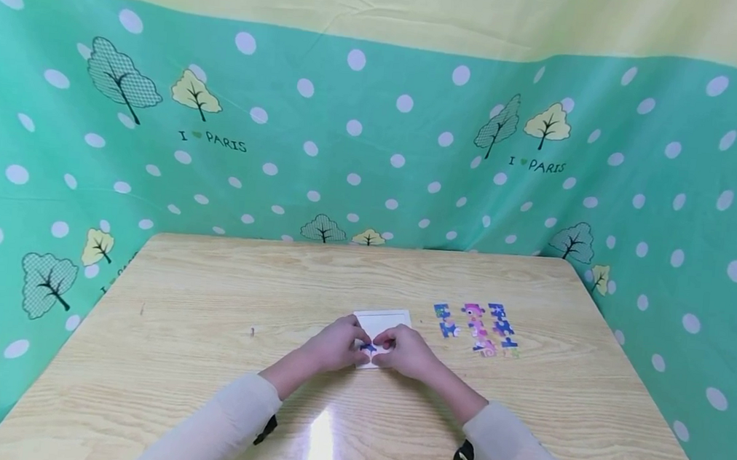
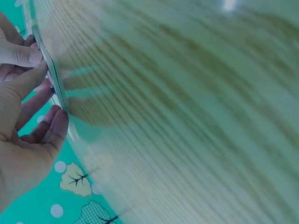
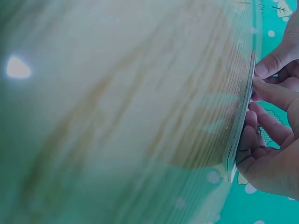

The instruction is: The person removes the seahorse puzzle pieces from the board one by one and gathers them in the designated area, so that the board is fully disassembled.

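Note:
Both hands meet over a white puzzle tray [image 1: 383,319] on the table. The left hand [image 1: 335,344] pinches a small blue puzzle piece [image 1: 367,348] at the tray's lower part, thumb below and index finger above. From the other side the right hand [image 1: 407,350] pinches at the same piece, its fingertips almost touching the left ones. In the left wrist view the left hand [image 2: 28,140] is at the tray's thin edge; the right wrist view has the right hand [image 3: 273,156] there too. Fingers hide much of the piece.
Right of the tray lie several puzzle pieces in groups: a blue group [image 1: 446,321], a pink group [image 1: 478,327] and a darker blue group [image 1: 503,324]. A tiny object [image 1: 252,332] lies left on the wooden table [image 1: 206,281]. Patterned green cloth [image 1: 349,148] hangs around the table.

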`<state>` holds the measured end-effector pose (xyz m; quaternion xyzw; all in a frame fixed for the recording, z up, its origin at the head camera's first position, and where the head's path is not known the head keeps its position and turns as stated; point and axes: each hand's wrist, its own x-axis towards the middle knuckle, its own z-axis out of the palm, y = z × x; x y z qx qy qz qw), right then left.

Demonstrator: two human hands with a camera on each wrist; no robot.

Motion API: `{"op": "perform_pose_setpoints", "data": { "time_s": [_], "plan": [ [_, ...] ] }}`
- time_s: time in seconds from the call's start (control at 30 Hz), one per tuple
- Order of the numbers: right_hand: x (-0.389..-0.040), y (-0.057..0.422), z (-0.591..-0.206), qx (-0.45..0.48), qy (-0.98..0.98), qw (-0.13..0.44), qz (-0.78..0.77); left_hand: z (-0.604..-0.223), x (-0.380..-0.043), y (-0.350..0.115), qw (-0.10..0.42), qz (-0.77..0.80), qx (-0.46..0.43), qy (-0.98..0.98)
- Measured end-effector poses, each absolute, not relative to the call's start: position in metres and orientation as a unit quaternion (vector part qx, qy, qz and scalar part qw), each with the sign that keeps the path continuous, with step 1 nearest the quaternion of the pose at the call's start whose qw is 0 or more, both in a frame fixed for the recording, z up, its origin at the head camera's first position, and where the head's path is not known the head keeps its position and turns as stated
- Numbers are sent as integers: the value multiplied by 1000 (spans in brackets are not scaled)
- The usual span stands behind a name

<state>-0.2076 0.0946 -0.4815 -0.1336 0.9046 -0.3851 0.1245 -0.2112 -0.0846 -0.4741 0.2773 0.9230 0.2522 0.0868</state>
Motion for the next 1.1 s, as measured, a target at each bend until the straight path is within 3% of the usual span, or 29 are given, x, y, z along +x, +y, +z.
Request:
{"op": "perform_pose_setpoints", "data": {
  "time_s": [0.47,1.1],
  "plan": [
    [-207,94,-480,-117,909,139,-376,-472,-209,-89,123,272,248,922],
    [-205,93,-481,-113,907,131,-383,-475,-209,-89,98,284,244,922]
  ]
}}
